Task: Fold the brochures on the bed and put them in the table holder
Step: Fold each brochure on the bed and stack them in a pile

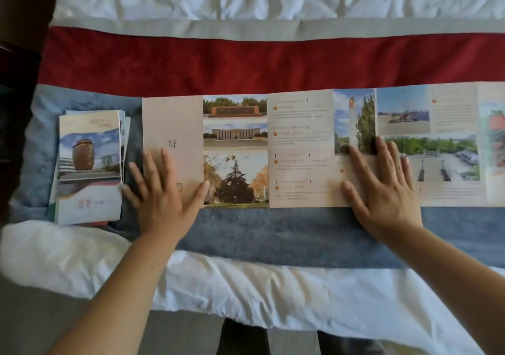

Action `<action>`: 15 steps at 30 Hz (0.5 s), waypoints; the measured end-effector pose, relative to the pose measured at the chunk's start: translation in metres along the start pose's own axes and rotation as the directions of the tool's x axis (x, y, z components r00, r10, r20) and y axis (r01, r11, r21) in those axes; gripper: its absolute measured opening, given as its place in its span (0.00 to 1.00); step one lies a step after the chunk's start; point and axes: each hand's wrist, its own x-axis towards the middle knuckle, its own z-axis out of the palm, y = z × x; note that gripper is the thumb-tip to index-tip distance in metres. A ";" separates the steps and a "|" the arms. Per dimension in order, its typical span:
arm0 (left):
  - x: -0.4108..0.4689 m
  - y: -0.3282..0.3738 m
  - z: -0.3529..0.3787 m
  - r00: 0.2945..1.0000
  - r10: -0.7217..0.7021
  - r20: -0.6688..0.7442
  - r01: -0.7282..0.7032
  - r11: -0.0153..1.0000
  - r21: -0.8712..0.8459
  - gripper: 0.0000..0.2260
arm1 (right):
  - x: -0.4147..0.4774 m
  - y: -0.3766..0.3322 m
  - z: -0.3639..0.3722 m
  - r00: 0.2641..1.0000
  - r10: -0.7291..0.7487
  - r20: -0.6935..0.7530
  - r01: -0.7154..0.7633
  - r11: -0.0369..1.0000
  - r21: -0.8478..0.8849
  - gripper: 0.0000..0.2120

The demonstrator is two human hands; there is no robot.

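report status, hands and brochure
Both open: left hand flat on the brochure at its left end, right hand flat further right. Brochure spread out on the bed, not yet folded. Stack of brochures at left, nothing blocking.

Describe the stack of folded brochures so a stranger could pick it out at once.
Find the blue band of the bed runner across the white bedding. At its left end, beside the left hand, lies the stack of folded brochures. Unlike the long unfolded brochure to its right, it is a compact pile topped by a brown jar-shaped building photo.
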 end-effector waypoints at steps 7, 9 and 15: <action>-0.006 0.026 0.001 0.997 0.037 -0.074 -0.055 0.963 -0.264 0.49 | 0.001 -0.001 0.005 1.000 0.009 0.000 -0.009 1.000 -0.015 0.34; -0.009 0.037 -0.001 0.995 0.066 -0.080 -0.087 0.950 -0.300 0.48 | 0.001 0.000 0.004 1.000 0.005 0.004 -0.005 1.000 -0.010 0.34; -0.030 0.091 -0.003 0.981 0.173 -0.092 -0.194 0.931 -0.311 0.41 | 0.002 0.007 0.006 0.999 -0.039 -0.024 0.041 0.995 0.094 0.31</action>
